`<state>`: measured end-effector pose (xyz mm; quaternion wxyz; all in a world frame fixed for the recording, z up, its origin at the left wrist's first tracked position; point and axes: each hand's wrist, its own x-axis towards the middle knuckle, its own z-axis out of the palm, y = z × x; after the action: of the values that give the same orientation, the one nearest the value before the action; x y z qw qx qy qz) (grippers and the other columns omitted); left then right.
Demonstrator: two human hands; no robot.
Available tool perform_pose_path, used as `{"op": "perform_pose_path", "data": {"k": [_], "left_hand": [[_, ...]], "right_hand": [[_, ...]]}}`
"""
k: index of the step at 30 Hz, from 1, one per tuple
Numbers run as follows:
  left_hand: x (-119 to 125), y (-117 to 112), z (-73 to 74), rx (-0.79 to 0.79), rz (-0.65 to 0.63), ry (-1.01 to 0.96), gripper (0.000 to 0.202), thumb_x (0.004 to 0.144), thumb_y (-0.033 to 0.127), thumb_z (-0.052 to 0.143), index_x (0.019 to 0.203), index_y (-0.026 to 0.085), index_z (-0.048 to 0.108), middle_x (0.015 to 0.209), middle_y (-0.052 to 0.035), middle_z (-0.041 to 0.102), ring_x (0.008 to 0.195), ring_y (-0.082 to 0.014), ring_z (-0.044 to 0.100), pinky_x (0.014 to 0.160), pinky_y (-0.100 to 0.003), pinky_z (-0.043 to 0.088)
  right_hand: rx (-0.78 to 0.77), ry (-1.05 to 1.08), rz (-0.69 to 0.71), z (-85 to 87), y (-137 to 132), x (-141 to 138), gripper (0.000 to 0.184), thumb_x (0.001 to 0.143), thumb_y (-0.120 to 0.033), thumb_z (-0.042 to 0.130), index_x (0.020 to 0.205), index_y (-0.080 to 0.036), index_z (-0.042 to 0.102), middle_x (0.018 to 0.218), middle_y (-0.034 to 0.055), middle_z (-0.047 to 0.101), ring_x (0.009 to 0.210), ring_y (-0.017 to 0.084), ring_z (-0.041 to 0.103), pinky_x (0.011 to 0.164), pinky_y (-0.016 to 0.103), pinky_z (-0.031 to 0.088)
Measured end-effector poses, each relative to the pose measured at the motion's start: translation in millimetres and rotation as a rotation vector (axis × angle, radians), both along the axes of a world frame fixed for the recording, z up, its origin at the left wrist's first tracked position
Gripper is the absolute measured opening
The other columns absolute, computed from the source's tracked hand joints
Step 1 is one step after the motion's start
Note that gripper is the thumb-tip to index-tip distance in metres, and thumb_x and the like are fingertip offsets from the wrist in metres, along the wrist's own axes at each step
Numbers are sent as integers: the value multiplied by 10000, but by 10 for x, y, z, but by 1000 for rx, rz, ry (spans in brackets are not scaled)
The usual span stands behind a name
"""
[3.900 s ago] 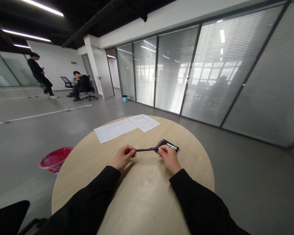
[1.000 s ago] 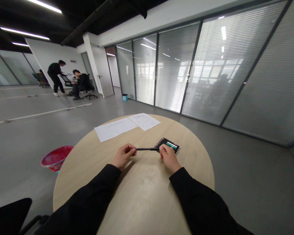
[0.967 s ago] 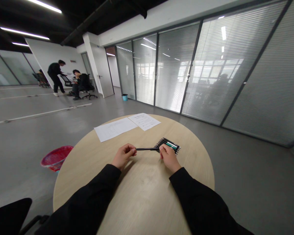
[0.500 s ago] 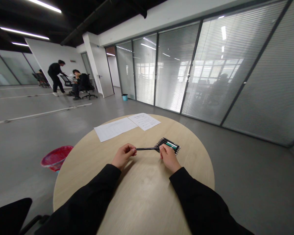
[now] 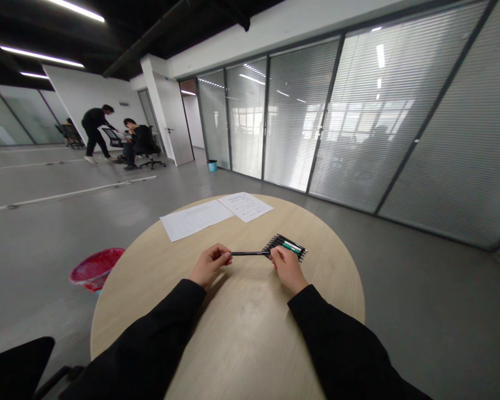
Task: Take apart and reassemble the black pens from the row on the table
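A slim black pen (image 5: 249, 254) is stretched level between my two hands, just above the table. My left hand (image 5: 211, 263) pinches its left end between thumb and fingers. The right end sits in the closed fingers of my right hand (image 5: 287, 269). Behind and beside my right hand lies a row of several pens (image 5: 284, 243), mostly black, with a green-and-white one among them. My right hand covers part of that row.
The round wooden table (image 5: 250, 328) carries two printed sheets (image 5: 198, 219) at its far side. On the floor to the left stands a red-lined bin (image 5: 96, 269). A black chair (image 5: 16, 366) is at the lower left. Two people are farther back, near a door.
Both hands and the pen keep almost the same place. In the background, the standing person has shifted slightly.
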<state>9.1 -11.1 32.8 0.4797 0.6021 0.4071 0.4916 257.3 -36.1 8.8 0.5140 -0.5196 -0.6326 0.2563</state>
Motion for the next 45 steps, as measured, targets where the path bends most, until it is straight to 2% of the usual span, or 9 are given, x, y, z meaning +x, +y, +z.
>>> {"op": "perform_pose_path", "data": {"k": [5,9,14,26,45], "left_hand": [[-5,1,0,4,-3,5,331,697,448,773,737,157,619,663,-20,661,617,-142,603,628,-277,485],[-16,16,-23,-4,0,-19,320,701,429,779,746,155,620,667,-17,665,616,-134,603,630,-270,484],[-24,29,-47,-12,6,-28,317,703,420,785,755,154,619,679,-19,666,628,-135,607,636,-272,487],[-14,16,-10,-19,3,-37,348,677,439,797,749,148,621,656,-15,663,615,-130,606,627,-266,489],[-30,32,-40,-22,11,-48,343,680,427,801,764,146,624,666,-14,665,618,-129,609,630,-267,492]], "right_hand": [[-6,72,9,-57,42,10,311,908,-419,475,848,-189,675,712,26,658,573,150,553,554,265,419],[-28,189,20,-150,115,10,244,838,-373,555,912,-182,687,775,48,691,609,164,592,576,281,471],[-48,227,28,-232,175,3,218,787,-328,597,925,-180,679,829,66,705,652,180,612,603,300,495],[-66,220,32,-151,115,2,240,823,-359,561,911,-160,663,759,44,674,601,154,581,581,278,474],[-71,192,33,-120,81,2,243,844,-384,555,873,-164,655,717,32,662,584,147,581,572,271,466]]}}
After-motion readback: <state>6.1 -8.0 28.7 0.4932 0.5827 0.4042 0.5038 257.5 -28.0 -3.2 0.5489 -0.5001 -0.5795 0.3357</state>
